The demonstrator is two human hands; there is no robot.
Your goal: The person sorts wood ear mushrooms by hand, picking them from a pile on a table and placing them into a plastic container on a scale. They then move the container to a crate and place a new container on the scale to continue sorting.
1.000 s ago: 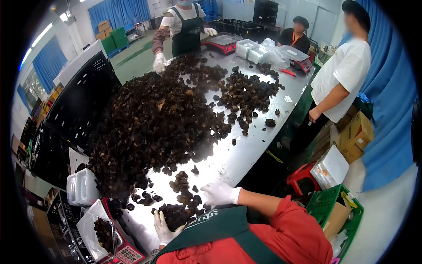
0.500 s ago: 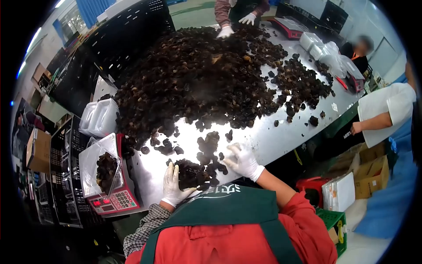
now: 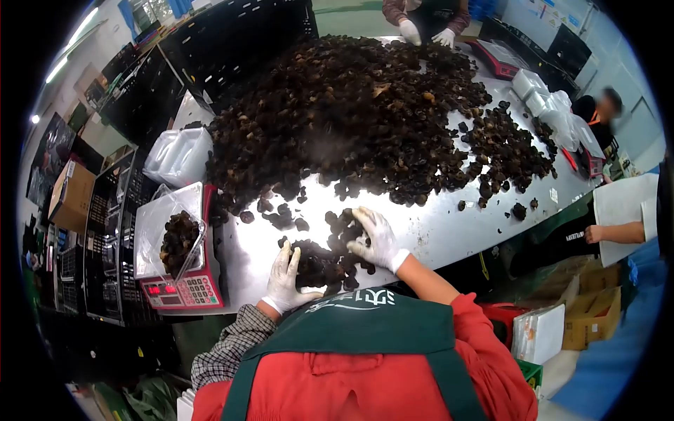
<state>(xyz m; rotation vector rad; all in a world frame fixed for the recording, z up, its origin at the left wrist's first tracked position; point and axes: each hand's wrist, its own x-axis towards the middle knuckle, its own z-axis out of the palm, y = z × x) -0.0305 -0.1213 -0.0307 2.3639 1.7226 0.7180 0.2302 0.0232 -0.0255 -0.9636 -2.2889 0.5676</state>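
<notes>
My left hand (image 3: 284, 281), in a white glove, rests at the left edge of a small pile of dark, mushroom-like pieces (image 3: 319, 265), fingers apart. On the pile's right side lies my right hand (image 3: 379, 242), also gloved, with thumb and fingers spread against the pieces. A much larger heap of the same pieces (image 3: 337, 119) covers the metal table (image 3: 449, 231) beyond. To the left, a red scale (image 3: 184, 291) bears a clear plastic tray holding more dark pieces (image 3: 180, 242).
White trays (image 3: 179, 163) are stacked behind the scale. Across the table are a co-worker's gloved hands (image 3: 427, 34). At the right stand another red scale (image 3: 593, 163), wrapped trays (image 3: 531, 91) and a co-worker's arm (image 3: 618, 233). Black crates (image 3: 239, 42) border the far left.
The view has shifted, so the table sits further right. My right hand has moved in against the pile's right side. The far co-worker's hands have changed position.
</notes>
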